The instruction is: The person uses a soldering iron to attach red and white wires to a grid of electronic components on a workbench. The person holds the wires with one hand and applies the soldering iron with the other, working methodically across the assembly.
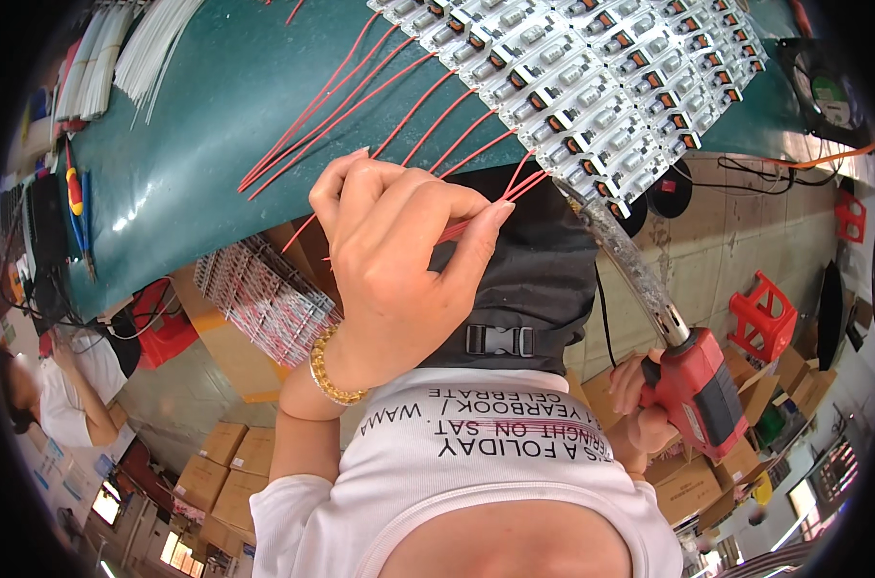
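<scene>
**Red wires (526,186) pinched beside the board panel (592,96)**

The wires run off the panel's lower-left edge; I judge them light and springy, their joints fragile, so mid-length is the place to grip. My left hand (399,250) pinches several between thumb and forefinger; my right hand (651,430) grips a red soldering gun (698,390), below-right of the panel. Below the panel, a white shirt (360,511) carries dark, upside-down lettering.

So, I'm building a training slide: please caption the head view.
Left hand pinching red wires beside a panel of small circuit boards; right hand gripping a red-and-black soldering gun.
</scene>
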